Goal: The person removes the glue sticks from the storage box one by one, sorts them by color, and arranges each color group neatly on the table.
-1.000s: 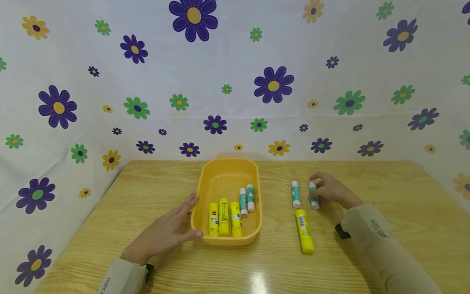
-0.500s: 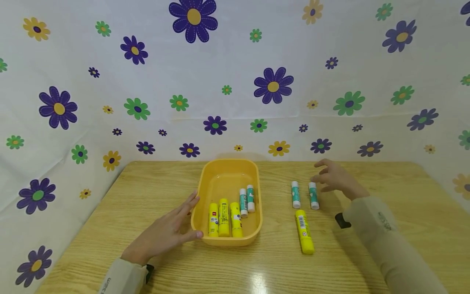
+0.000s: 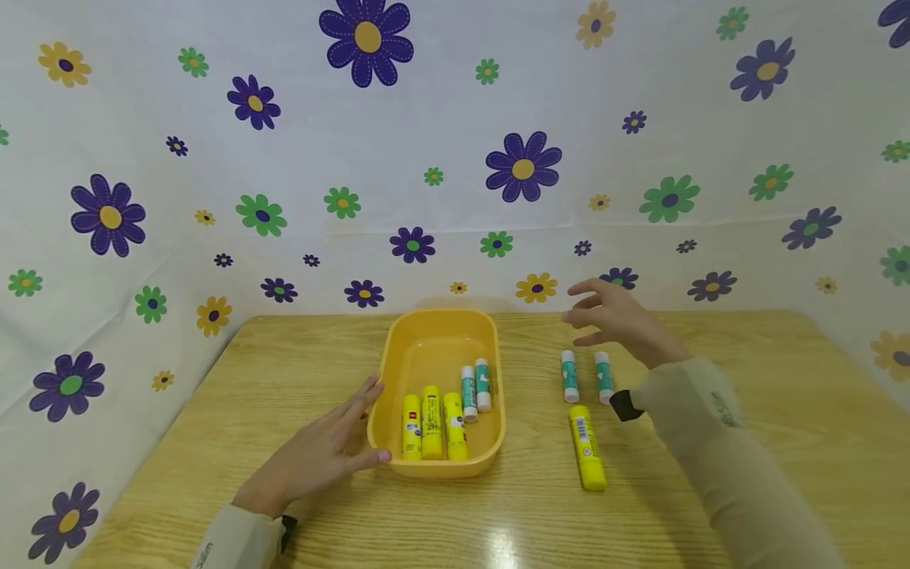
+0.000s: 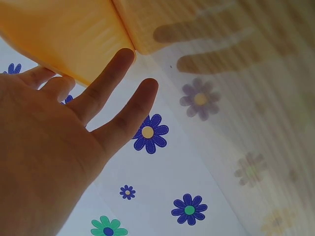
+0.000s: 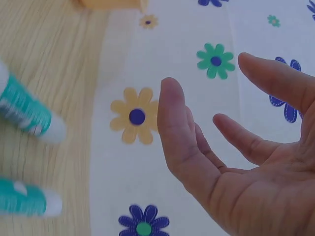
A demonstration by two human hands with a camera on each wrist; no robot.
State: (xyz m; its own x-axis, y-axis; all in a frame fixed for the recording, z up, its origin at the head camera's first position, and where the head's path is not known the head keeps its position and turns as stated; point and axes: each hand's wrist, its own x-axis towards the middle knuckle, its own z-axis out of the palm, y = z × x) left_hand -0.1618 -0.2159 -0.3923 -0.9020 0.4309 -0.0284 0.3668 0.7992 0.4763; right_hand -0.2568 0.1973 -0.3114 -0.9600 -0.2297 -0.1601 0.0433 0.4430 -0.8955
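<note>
My left hand [image 3: 313, 458] rests its fingers and thumb against the left side of a yellow-orange plastic tray [image 3: 441, 469]. The left wrist view shows those fingers spread along the tray's outer wall [image 4: 64, 39]. Several glue sticks lie inside: three yellow ones [image 3: 430, 423] and two smaller white-and-teal ones [image 3: 469, 393]. My right hand [image 3: 622, 320] hovers above the table's back part with nothing in it, fingers loosely bent and apart. Below it, two white-and-teal glue sticks [image 3: 569, 376] [image 3: 603, 378] lie side by side, with a larger yellow glue stick [image 3: 587, 448] nearer the front.
The wooden table [image 3: 526, 514] runs back to a white cloth [image 3: 441, 118] printed with purple, green and yellow flowers, which also covers the sides. Black bands [image 3: 626, 405] show at both sleeve cuffs.
My right hand has let go of the right-hand teal glue stick, which stays on the table. The hand then rose and moved left and back. My left hand has stayed at the tray.
</note>
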